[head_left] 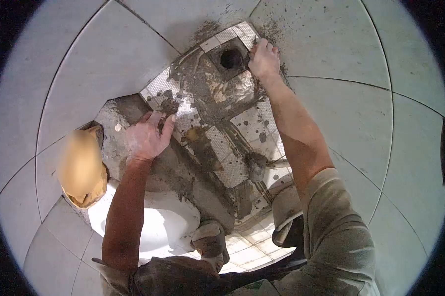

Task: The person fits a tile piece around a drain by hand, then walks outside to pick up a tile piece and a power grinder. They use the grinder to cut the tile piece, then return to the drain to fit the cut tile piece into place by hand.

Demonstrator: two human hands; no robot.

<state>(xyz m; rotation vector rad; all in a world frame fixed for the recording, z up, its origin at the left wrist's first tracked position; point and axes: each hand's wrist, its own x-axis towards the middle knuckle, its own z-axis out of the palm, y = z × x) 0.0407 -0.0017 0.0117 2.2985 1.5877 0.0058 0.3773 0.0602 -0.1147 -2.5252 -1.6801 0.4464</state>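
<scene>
My right hand [266, 58] is at the far corner, fingers bent and pressed together against the edge of a narrow strip of white mosaic tile [246, 34] by the wall. Whatever lies under those fingertips is hidden. Beside it is a dark round drain hole [231, 58] in a square grey patch. My left hand [151, 138] leans on the mortar-smeared curb [183, 167], thumb apart from the fingers, with nothing visible in it. Wet grey mortar [203, 93] covers much of the floor between my hands.
White mosaic tile [227, 148] spotted with mortar runs towards me. A yellowish bag [84, 187] stands at the left, near a white toilet or basin [163, 227]. Large pale wall tiles [341, 113] surround the corner. My shoes [210, 239] are below.
</scene>
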